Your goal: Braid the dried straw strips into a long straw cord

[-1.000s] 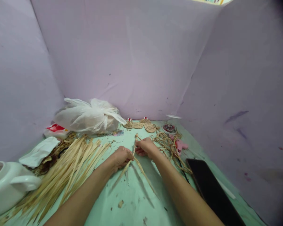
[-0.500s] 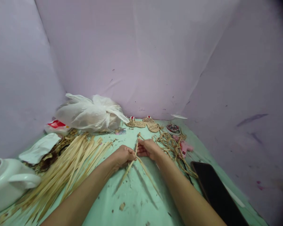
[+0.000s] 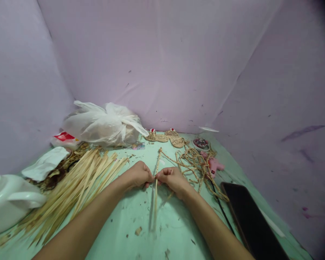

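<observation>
My left hand (image 3: pixel 137 175) and my right hand (image 3: pixel 173 178) meet at the middle of the green table (image 3: pixel 162 224), both pinched on a thin plaited straw cord (image 3: pixel 157 161). The cord's braided end points away from me toward the back. Its loose strands (image 3: pixel 155 207) hang toward me from between my fingers. A big pile of flat straw strips (image 3: pixel 78 184) lies just left of my left forearm.
A tangle of braided straw rope (image 3: pixel 196 164) and a pink glue gun (image 3: pixel 215 164) lie to the right. Two small woven sandals (image 3: pixel 165 136), a white plastic bag (image 3: pixel 105 124), a white pot (image 3: pixel 8 202) and a black phone (image 3: pixel 249 220) stand around. Lilac walls (image 3: pixel 162 65) close in the table.
My hands have drawn together toward me. The loose strands, spread apart before, now hang close together. The view has shifted slightly.
</observation>
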The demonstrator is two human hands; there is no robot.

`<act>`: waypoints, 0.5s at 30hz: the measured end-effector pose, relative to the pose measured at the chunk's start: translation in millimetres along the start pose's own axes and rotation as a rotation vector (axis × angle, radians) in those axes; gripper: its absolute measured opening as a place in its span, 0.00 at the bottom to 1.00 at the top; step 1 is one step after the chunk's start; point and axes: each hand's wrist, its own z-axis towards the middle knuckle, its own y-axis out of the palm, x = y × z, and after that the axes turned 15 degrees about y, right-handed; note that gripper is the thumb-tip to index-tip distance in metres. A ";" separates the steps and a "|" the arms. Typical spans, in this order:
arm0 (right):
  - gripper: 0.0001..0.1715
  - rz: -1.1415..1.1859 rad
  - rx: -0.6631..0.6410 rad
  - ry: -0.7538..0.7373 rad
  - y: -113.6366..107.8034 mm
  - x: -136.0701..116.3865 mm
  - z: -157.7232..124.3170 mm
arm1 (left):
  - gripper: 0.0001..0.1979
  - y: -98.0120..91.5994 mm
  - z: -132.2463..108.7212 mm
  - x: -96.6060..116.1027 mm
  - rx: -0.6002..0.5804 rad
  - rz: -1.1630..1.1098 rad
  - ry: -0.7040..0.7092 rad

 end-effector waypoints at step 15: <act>0.12 -0.083 0.080 -0.036 3.4 10.5 6.7 | 0.07 -101.7 -27.8 -5.1 0.322 0.533 -0.039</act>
